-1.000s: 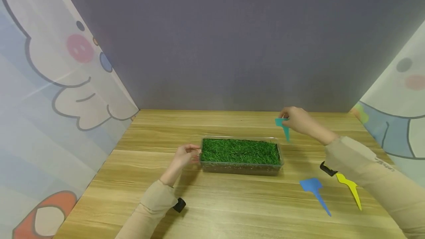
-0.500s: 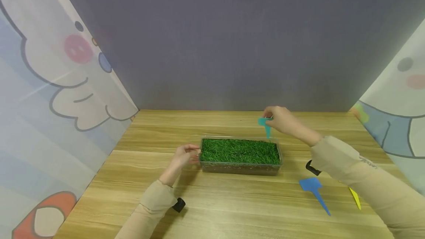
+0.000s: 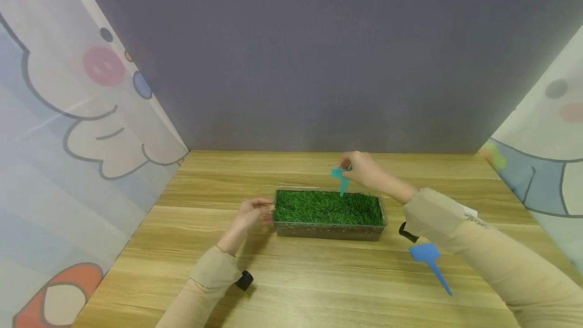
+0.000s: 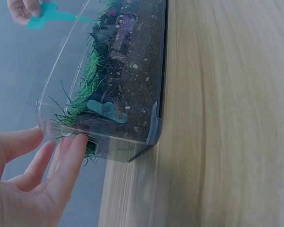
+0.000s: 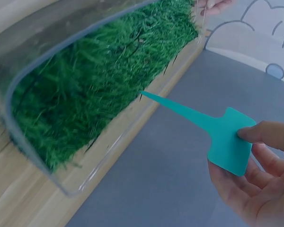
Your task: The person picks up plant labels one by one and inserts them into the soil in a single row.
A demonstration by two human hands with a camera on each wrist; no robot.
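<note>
A clear rectangular box (image 3: 330, 232) of soil and green grass (image 3: 319, 206) stands on the wooden table. My right hand (image 3: 366, 171) pinches the broad head of a teal T-shaped marker (image 3: 340, 174), its pointed end down over the back part of the grass. In the right wrist view the marker (image 5: 229, 142) sits between thumb and fingers, tip at the grass edge; whether it touches is unclear. My left hand (image 3: 246, 216) is at the box's left end; in the left wrist view the straight fingers of this hand (image 4: 38, 179) touch the end wall.
A blue marker (image 3: 425, 253) lies on the table (image 3: 319, 282) at the front right. Part of a white object (image 3: 470, 211) shows beside the right sleeve (image 3: 432, 211). A grey wall (image 3: 319, 65) rises behind the table, with cartoon-print cloth (image 3: 54, 130) at both sides.
My right hand has moved left with the teal marker, from right of the box to over the grass. The right sleeve now hides the yellow marker. My left hand has stayed in place.
</note>
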